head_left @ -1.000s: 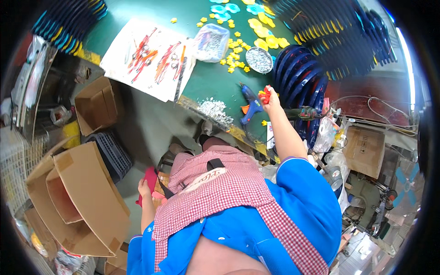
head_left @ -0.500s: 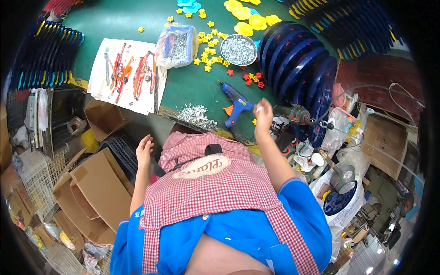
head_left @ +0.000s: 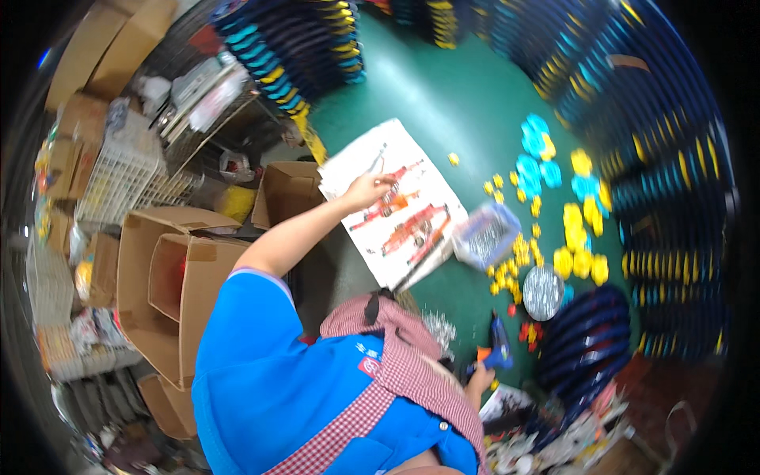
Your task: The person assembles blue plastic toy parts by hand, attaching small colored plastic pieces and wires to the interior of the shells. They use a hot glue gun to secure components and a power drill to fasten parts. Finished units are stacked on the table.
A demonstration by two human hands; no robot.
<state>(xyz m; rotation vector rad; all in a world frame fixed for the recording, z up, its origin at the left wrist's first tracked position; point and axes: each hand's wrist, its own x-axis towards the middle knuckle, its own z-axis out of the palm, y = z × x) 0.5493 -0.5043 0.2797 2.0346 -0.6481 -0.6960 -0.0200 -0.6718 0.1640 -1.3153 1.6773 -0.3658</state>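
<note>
My left hand [head_left: 369, 191] reaches over the white sheet [head_left: 358, 149], at the upper end of a row of red and orange strips [head_left: 405, 198] with small dark round parts. Blur hides whether its fingers hold any of them. A thin grey tool [head_left: 378, 157] lies just beyond the fingertips. At the table's near edge my right hand [head_left: 477, 381] is closed around the handle of a blue glue gun [head_left: 499, 347] with an orange trigger. A second group of red strips [head_left: 418, 232] lies on the same sheet.
Right of the sheet stand a plastic-lined tub [head_left: 486, 235] and a round bowl [head_left: 544, 293] of small silvery parts, among yellow star-shaped pieces [head_left: 518, 257]. Dark blue ribbed stacks [head_left: 586, 340] rise at the right. Cardboard boxes [head_left: 178, 301] crowd the floor at left.
The view has swung left and turned. My left hand has gone from beside the apron to the strips on the sheet. My right hand has come to the glue gun's handle.
</note>
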